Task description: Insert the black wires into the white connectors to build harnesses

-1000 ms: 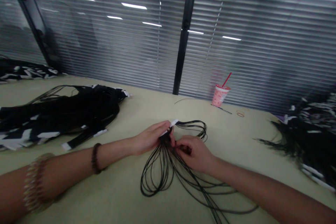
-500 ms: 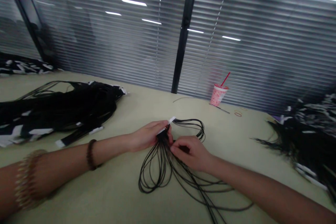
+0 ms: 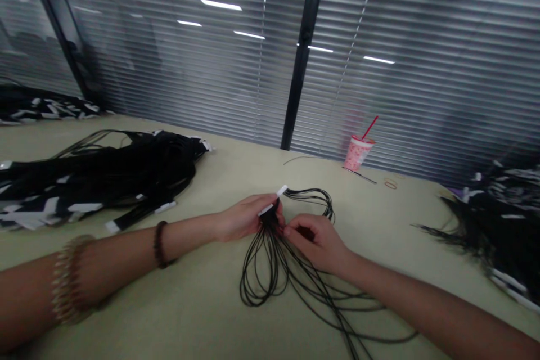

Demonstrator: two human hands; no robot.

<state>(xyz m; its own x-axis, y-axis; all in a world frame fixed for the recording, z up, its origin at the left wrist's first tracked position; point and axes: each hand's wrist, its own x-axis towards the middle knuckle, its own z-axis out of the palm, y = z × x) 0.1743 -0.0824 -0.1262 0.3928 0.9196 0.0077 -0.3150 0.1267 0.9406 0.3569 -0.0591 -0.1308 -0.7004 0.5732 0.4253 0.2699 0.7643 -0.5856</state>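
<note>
A bundle of thin black cables [image 3: 259, 287] with white connector ends hangs in loops over the table in front of me. My left hand [image 3: 244, 216] is closed around the bundle near its white-tipped end, thumb on top. Close beside it, my right hand [image 3: 318, 242] has thumb and forefinger pinched together at the cables; which strands lie between the fingertips is too small to make out. One loop curves behind the hands, while long strands trail beneath my right forearm toward the near edge of view.
A large heap of black cables with white ends [image 3: 126, 174] lies to the left, another [image 3: 37, 104] at the far left. More cables [image 3: 506, 225] are piled on the right. A pink cup [image 3: 358, 153] with a straw stands by the blinds, near a pen-like stick [image 3: 360, 175] and rubber bands [image 3: 390, 184].
The whole view has shifted slightly, so everything sits a little further right. Both hands keep nearly the same pose at the cable bundle.
</note>
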